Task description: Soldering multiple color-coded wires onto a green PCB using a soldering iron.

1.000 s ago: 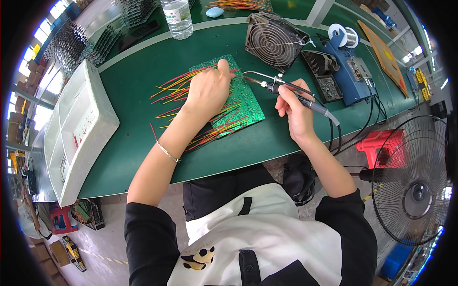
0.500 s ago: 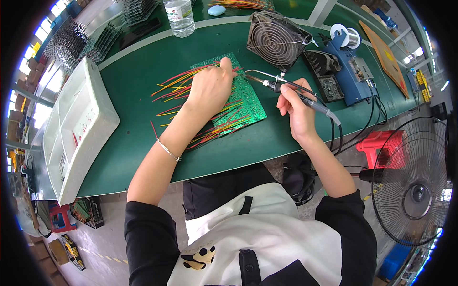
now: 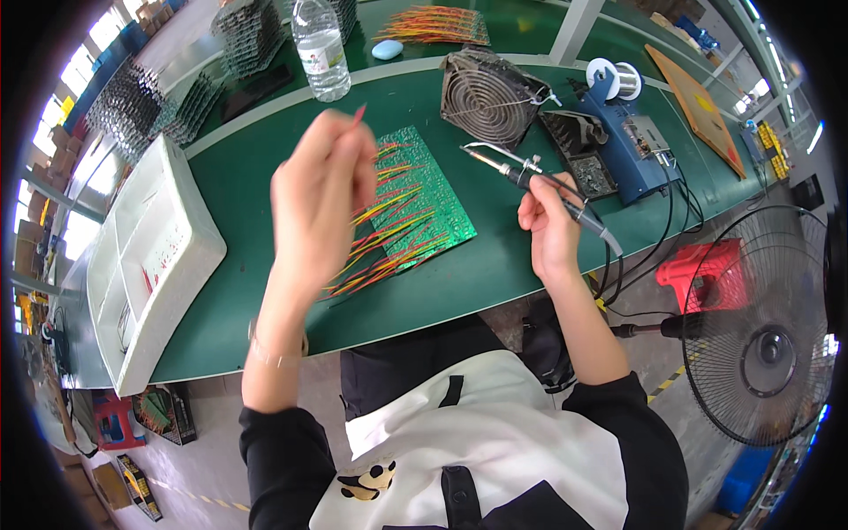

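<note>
My right hand [image 3: 549, 225] grips a soldering iron [image 3: 579, 214] with a thin metal tube fixed along it, its tip pointing left above the board. A green circuit board panel [image 3: 435, 187] lies on the bench, and red and yellow wires [image 3: 375, 252] stick out from its left side. My left hand [image 3: 316, 199], blurred by motion, is closed and raised left of the panel's far part. From its fingertips pokes the end of a red wire [image 3: 360, 112]; the hand hides the rest of it.
A white foam tray [image 3: 190, 231] with small red bits stands at the left. Behind the panel are a water bottle [image 3: 321, 57] and a square fan [image 3: 488, 99]. To the right sit an iron stand [image 3: 587, 168], a blue solder station [image 3: 623, 146] and a solder spool [image 3: 627, 81].
My left hand has lifted off the panel and moved left, with a red wire end showing at its fingers. The soldering iron's tip has come away from near the left hand's fingers.
</note>
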`<state>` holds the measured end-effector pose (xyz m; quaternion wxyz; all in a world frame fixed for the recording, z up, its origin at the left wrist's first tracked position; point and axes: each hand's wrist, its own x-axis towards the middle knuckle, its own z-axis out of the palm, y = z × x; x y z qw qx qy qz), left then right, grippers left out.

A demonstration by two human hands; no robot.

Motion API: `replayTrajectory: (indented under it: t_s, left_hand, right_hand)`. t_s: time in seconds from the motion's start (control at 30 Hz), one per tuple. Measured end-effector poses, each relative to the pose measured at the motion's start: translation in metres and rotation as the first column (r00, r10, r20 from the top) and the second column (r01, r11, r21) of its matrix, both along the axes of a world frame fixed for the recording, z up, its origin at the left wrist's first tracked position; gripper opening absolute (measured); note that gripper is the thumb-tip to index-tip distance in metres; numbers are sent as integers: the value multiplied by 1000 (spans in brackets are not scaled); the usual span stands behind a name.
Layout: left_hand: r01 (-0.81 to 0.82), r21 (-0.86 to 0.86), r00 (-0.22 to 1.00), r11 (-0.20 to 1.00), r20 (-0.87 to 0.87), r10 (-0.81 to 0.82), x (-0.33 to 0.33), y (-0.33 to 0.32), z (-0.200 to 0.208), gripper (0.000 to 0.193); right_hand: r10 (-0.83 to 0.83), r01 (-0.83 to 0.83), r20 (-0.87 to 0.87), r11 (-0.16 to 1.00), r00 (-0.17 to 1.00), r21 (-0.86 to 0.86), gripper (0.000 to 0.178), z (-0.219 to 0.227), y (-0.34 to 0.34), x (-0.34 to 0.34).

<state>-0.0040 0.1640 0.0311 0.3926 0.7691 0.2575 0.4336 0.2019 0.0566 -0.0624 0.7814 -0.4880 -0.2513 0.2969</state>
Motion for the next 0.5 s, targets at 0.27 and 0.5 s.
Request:
replayTrajectory:
  t_s: [0.27,0.5]
  left_hand:
    - [905,161,145,394,755,-640,-55,-96,32,11]
    - [967,234,-110,102,743,-660,-37,-103,52,15]
  right_hand:
    - [-2,2,-6,999,1000,52,14,-2,0,1]
    - [14,-14,0,998,1000,63,13,-2,0,2]
